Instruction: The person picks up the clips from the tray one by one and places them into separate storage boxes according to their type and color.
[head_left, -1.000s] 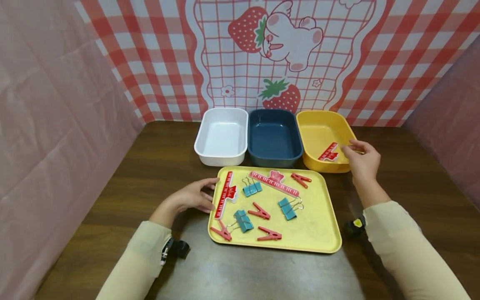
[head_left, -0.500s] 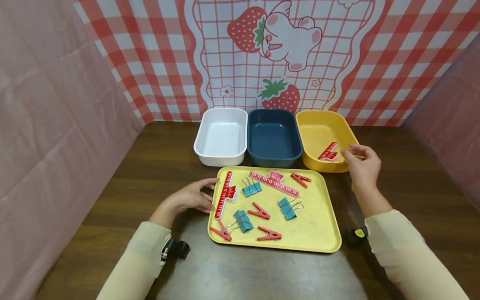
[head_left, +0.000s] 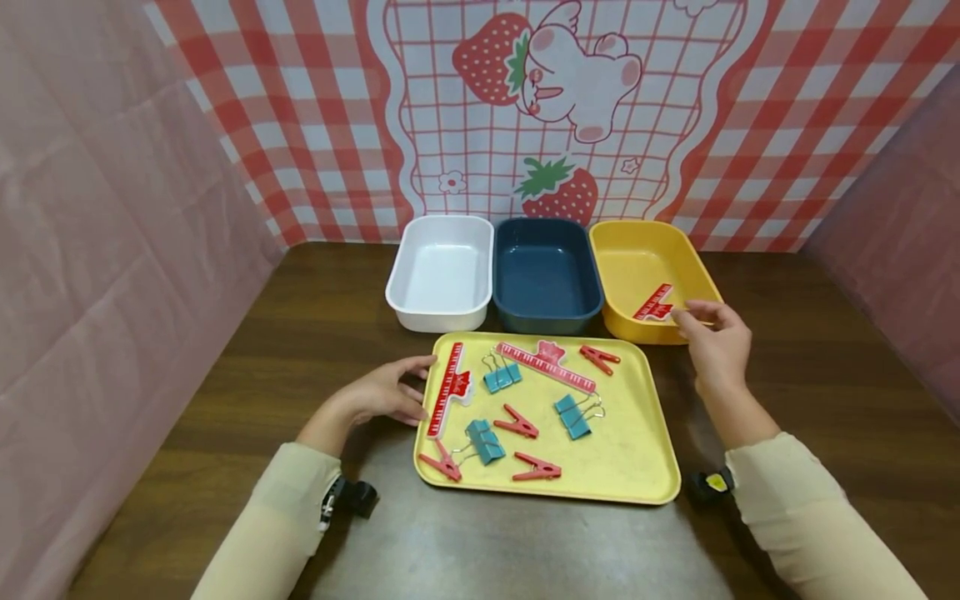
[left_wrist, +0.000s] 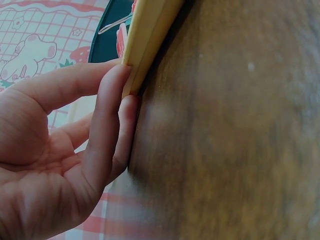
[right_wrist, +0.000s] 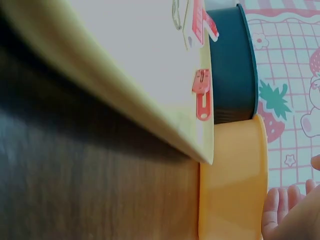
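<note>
At the near right corner of the yellow bin [head_left: 637,267], I see the right hand [head_left: 720,346], its thumb reaching over the rim and its fingers loosely bent, apparently gripping nothing. Just beside the thumb tip, a long red clip [head_left: 654,304] lies slanted on the floor of that bin; from my head view I cannot tell whether the two touch.

Over on the left, the left hand [head_left: 386,392] has its fingers relaxed and slightly spread, and my left wrist view shows fingertips touching the edge of the pale yellow tray [head_left: 622,458]. Just inside that edge lies a dark red strip clip [head_left: 448,392], and a pinkish strip clip [head_left: 547,367] lies slantwise near the far rim, with a red clothespin [head_left: 599,359] to its right. Three more clothespins [head_left: 517,423] are spread over the middle and near left of the tray, among three teal binder clips [head_left: 573,418] with wire handles.

Behind the tray, a white bin [head_left: 442,267], a dark blue bin [head_left: 547,271] and the yellow one stand in a row on the brown surface [head_left: 337,287], before a red-and-white checked cloth [head_left: 322,125].
</note>
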